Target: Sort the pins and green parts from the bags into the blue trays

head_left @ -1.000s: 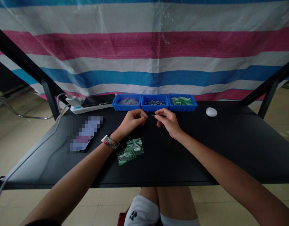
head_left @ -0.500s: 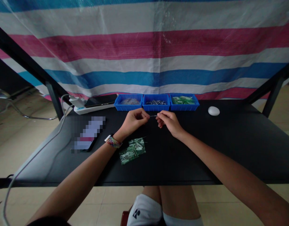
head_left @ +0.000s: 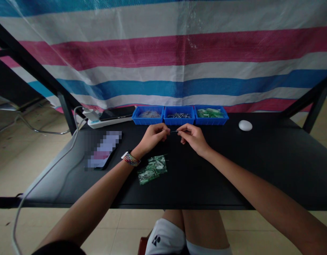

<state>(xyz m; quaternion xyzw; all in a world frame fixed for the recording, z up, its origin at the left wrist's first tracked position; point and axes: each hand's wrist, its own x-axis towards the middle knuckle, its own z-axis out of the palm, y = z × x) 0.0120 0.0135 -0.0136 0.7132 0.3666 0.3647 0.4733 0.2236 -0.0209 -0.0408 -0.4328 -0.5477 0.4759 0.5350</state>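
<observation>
A thin metal pin, like a blind rivet (head_left: 174, 131), stretches level between my two hands above the black table. The fingertips of my left hand (head_left: 156, 136) are closed in a pinch at its left end. My right hand (head_left: 193, 137) pinches the right end between thumb and fingers, which hide that part. Just behind the hands stands a blue bin of loose metal rivets (head_left: 178, 115). Small green-tinted plastic packets (head_left: 153, 169) with metal pieces inside lie in front of my left hand, near the wristband (head_left: 131, 158).
On the left of the rivets is a blue bin with clear plastic pieces (head_left: 149, 114); on the right, one with green packets (head_left: 210, 113). A phone (head_left: 105, 150), a white power strip (head_left: 109, 122) with a dark device (head_left: 117, 113), a cable, and a white mouse-like object (head_left: 245, 125) are around.
The whole view has shifted slightly, so things sit a little further right. Both hands keep their pinch on the rivet, with only small finger movement.
</observation>
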